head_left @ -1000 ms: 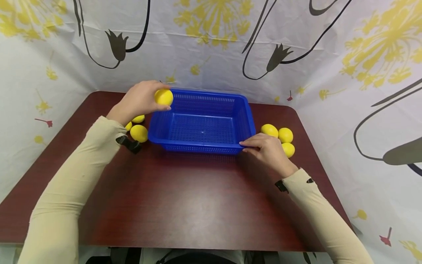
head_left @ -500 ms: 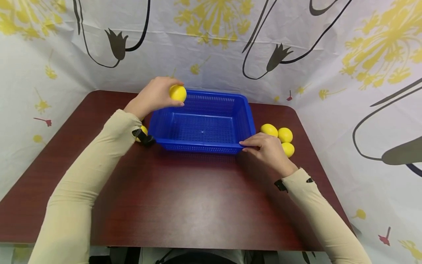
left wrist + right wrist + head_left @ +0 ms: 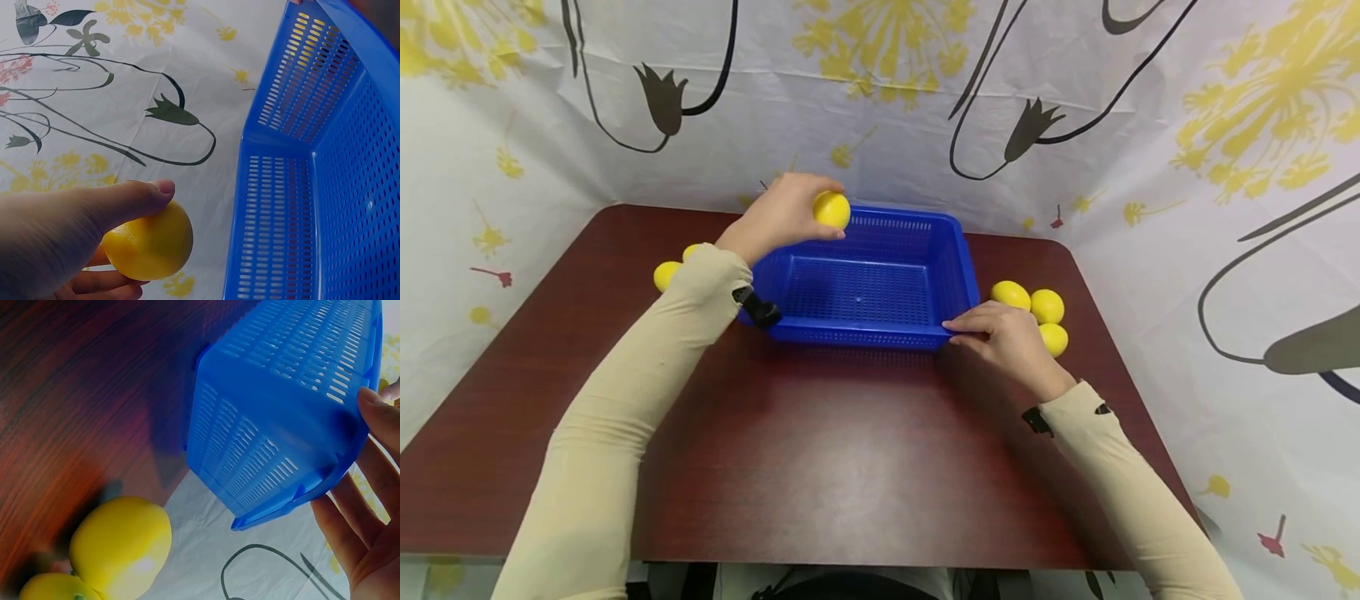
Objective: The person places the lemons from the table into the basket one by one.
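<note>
My left hand [image 3: 782,212] grips a lemon [image 3: 832,210] between thumb and fingers, raised above the back left part of a blue plastic basket [image 3: 857,333]. In the left wrist view the thumb lies across the top of the lemon [image 3: 153,247], with fingers curled beneath it, beside the slotted basket wall [image 3: 275,219]. My right hand [image 3: 1011,342] pinches the basket's rim at its near right corner. Its thumb and fingers show on both sides of that rim in the right wrist view, where the hand [image 3: 375,562] is partly cut off. No lemon shows inside the basket.
Three lemons [image 3: 1047,307] lie together to the right of the basket, close behind my right hand. Two more lemons [image 3: 666,275] show at the left, partly behind my left sleeve [image 3: 677,325]. A patterned cloth [image 3: 910,150] hangs behind the dark red table [image 3: 850,467].
My left hand has carried the lemon rightward from the basket's left edge to over its back left part, uncovering lemons at far left. My right hand stays on the rim.
</note>
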The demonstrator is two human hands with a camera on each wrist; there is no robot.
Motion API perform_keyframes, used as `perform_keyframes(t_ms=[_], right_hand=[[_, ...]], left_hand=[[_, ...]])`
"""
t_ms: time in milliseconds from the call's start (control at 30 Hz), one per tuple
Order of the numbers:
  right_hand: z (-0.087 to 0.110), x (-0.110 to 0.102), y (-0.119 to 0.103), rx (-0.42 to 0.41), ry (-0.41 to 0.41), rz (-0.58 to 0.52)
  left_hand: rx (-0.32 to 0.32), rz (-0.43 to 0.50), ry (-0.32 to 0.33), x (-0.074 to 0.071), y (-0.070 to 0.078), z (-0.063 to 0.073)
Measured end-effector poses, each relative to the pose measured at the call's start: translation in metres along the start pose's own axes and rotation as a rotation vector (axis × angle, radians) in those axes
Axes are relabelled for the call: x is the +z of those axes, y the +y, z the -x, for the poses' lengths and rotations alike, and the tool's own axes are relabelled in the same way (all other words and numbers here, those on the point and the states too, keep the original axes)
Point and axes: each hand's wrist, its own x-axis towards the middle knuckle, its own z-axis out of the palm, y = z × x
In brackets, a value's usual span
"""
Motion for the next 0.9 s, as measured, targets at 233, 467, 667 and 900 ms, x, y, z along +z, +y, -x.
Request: perform_keyframes(t_ms=[233,467,667,900], right_hand=[[-0.001,0.000,0.000,-0.010,0.008,-0.004],[0.000,0.000,0.001,-0.013,0.011,-0.009],[0.001,0.000,0.001,-0.013,0.009,-0.006],[0.001,0.000,0.002,-0.007,0.006,0.004]], left_hand=[[0.005,0.021,0.000,0.006,0.006,-0.007],[-0.007,0.043,-0.004,0.015,0.016,-0.018],[0.007,0.077,-0.013,0.022,0.024,-0.029],[0.029,0.104,-0.002,0.031,0.031,-0.044]])
